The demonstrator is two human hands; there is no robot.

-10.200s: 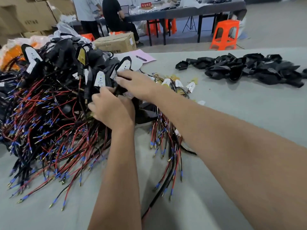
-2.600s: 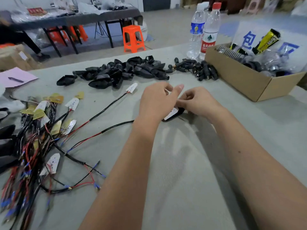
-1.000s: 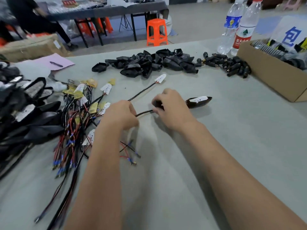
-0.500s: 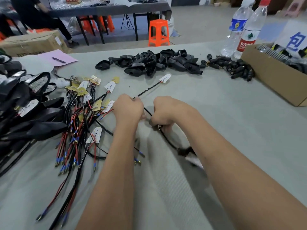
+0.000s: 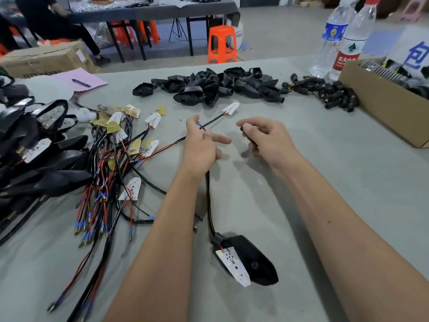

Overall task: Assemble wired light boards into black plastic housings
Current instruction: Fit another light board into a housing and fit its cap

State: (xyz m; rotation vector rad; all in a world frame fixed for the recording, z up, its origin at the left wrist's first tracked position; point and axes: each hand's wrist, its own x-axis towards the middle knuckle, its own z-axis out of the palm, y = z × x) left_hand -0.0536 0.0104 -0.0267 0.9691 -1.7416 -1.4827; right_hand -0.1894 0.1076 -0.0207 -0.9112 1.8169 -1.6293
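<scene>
Our left hand pinches the red and blue wire ends of a black cable, with the forefinger stretched out toward the right. The cable runs down the counter to a black housing lying near us between our forearms, a white light board resting tilted on its edge. Our right hand, just apart from the left, curls round a small black part. Loose wired boards lie tangled to the left, and empty housings are heaped farther back.
</scene>
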